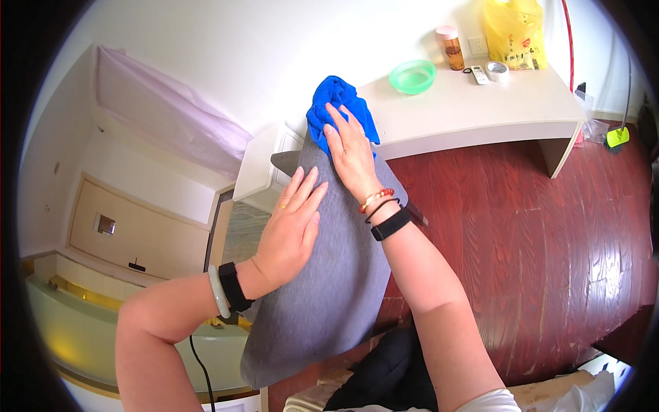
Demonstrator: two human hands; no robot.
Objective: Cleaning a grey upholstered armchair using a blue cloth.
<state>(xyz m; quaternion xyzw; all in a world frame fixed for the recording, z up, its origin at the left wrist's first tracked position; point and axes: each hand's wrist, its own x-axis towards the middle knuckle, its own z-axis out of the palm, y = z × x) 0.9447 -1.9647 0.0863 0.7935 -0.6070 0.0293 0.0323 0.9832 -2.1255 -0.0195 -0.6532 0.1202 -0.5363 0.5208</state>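
Observation:
A long grey fabric-covered panel (322, 275), perhaps the back of a seat, stretches away from me through the middle. At its far end lies a bunched blue cloth (336, 93). My right hand (351, 154) presses on this cloth, its fingers curved over the folds and the thumb side toward the left. My left hand (292, 230) rests against the panel's left side, fingers stretched out, nothing in it. What lies under the cloth is hidden.
Beyond, a white desk (480, 106) bears a green bowl (412, 77), an amber bottle (451, 49), a remote (479, 75), a tape roll (497, 71) and a yellow bag (515, 34). A white cabinet (264, 161) stands left. Dark red wooden floor (494, 233) lies right.

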